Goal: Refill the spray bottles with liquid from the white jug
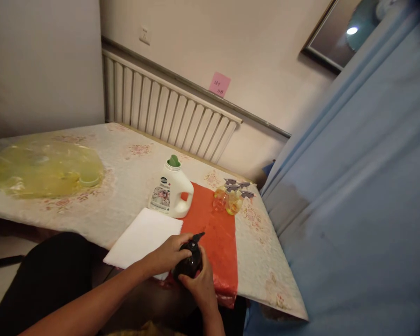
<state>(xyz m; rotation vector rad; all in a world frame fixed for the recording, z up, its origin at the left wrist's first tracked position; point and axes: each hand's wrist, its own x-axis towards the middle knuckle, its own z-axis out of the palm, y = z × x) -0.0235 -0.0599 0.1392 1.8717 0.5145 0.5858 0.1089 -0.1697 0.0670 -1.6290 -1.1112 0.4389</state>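
Note:
A dark pump bottle [188, 264] with a black nozzle is held at the table's near edge, over a red plastic sheet [219, 242]. My left hand [171, 252] closes round its upper part, near the pump collar. Around the bottle's right side and lower body wraps my right hand [203, 280]. Just beyond stands an uncapped white detergent jug [177, 191], upright, with a green spout and a side handle. White paper or cloth [145, 238] lies left of the bottle, partly under my left forearm.
Small clear bottles [227, 198] with dark spray tops stand at the back right of the red sheet. A yellow plastic bag [45, 165] with a pale green cap [89, 178] lies left on the floral tablecloth [126, 186]. A blue curtain [353, 186] hangs right; a radiator [168, 109] runs behind.

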